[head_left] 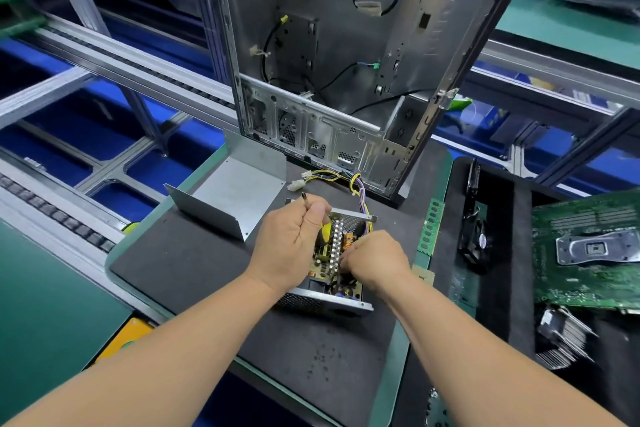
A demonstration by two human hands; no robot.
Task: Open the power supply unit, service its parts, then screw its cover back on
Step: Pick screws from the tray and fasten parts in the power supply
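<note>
Both forearms reach in from the near edge toward the middle of the dark mat that covers the table. Behind it stands the big stripped computer case, upright and open toward the camera, with loose cables hanging inside.

Next in size is the removed cover, a bent sheet of grey metal lying on the mat just left of the power supply unit. That unit sits open at the mat's centre, its circuit board and a row of pale heat-sink fins exposed, and its coloured wire bundle trails back toward the case.

The left hand is clenched around a slim dark tool, probably a screwdriver, whose tip pokes out above the thumb. The right hand has its fingers curled down among the parts on the board; what they grasp is hidden.

Servicing looks to be under way. It would go best by keeping the tool tip clear of the board, steadying the housing, working components loose gently without tugging wires, and keeping the cover within reach.
</note>
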